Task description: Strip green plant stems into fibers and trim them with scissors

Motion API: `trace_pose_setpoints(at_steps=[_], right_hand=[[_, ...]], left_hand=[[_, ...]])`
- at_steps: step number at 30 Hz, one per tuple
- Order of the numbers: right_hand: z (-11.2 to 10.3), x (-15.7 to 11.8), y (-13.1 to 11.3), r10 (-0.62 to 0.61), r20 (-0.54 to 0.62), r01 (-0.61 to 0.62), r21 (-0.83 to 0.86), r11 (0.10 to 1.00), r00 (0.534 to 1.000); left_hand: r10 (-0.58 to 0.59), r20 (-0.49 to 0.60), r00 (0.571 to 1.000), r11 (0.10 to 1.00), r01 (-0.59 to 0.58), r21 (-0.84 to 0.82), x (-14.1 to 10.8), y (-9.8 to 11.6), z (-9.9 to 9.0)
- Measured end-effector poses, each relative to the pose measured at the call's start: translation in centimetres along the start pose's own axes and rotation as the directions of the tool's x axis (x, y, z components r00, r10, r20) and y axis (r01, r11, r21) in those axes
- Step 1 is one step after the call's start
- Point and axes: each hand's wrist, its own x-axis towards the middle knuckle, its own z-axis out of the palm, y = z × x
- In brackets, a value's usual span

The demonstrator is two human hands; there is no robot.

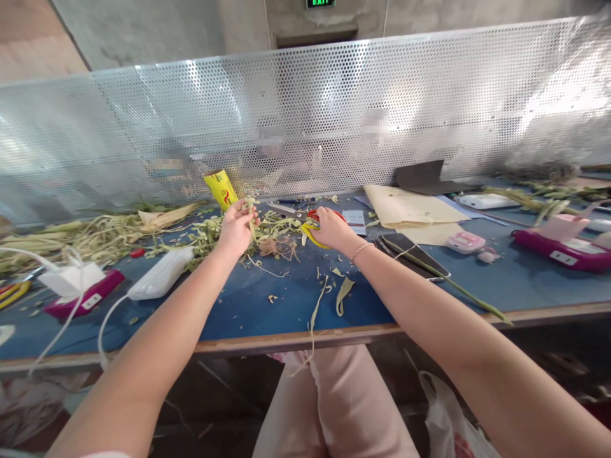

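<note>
My left hand is closed, pinching a small bunch of pale green plant strips at its fingertips. My right hand is wrapped round the red and yellow handles of a pair of scissors. The scissor blades point left, toward the strips, and a gap lies between them and my left hand. Behind my left hand leans a yellow printed tube. A heap of green leafy scraps and a tangle of brown fibres lie on the blue tabletop below my hands.
A perforated metal screen stands along the back. White chargers and cords lie left, near a magenta power strip. On the right are brown paper, a dark phone with a green stem across it, and a pink case.
</note>
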Motion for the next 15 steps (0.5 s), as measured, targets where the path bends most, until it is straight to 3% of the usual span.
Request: trace_pose_setpoints(at_steps=[5,15], right_hand=[[-0.1,-0.02,-0.09,-0.001,-0.021,0.002,0.009,1.0,1.0],[-0.35,-0.05,-0.19,0.001,-0.021,0.0,0.047,0.999,1.0]], left_hand=[[0.039,0.018,0.999,0.998,-0.04,0.042,0.18,-0.23,-0.29],[0.022,-0.025,0.999,0.999,-0.023,-0.036,0.06,-0.1,0.1]])
